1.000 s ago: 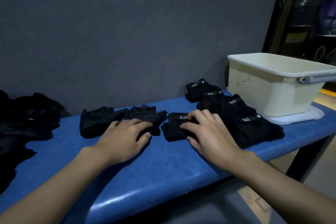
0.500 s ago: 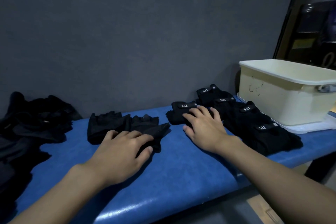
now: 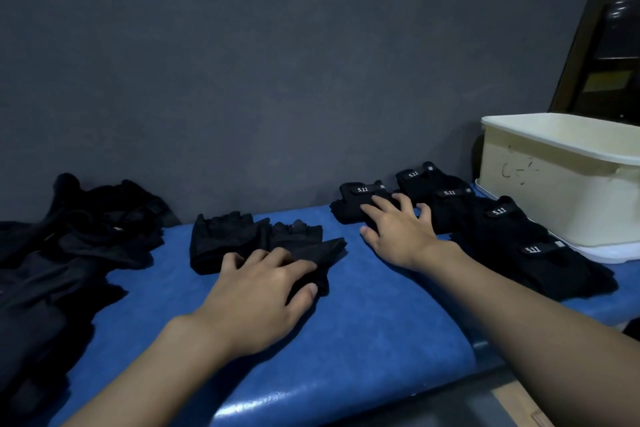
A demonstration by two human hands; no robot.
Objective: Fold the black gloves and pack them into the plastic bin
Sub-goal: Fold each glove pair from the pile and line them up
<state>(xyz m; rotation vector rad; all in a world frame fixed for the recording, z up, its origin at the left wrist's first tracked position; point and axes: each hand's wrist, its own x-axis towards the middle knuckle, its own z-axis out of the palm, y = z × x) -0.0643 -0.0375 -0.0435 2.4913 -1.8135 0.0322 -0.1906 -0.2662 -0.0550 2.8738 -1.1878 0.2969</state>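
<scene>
Blue table [image 3: 363, 333]. Left hand [image 3: 263, 291] lay flat, grip wide, fingers spread on an unfolded glove pair [image 3: 242, 239]. Right hand [image 3: 398, 229] pressed palm-down, grip wide, on a folded glove [image 3: 353, 201]. More folded gloves [image 3: 502, 225] lay beside the cream plastic bin [image 3: 561, 191], at right. Loose heap of gloves [image 3: 69, 246] at left.

Blue padded bench [image 3: 363, 333]: left hand [image 3: 258, 291] flat on unfolded glove pair [image 3: 263, 243]; right hand [image 3: 398, 232] flat on folded glove [image 3: 353, 203]; folded row [image 3: 512, 236] beside cream plastic bin [image 3: 554, 191]; loose black heap [image 3: 69, 243] far left.
</scene>
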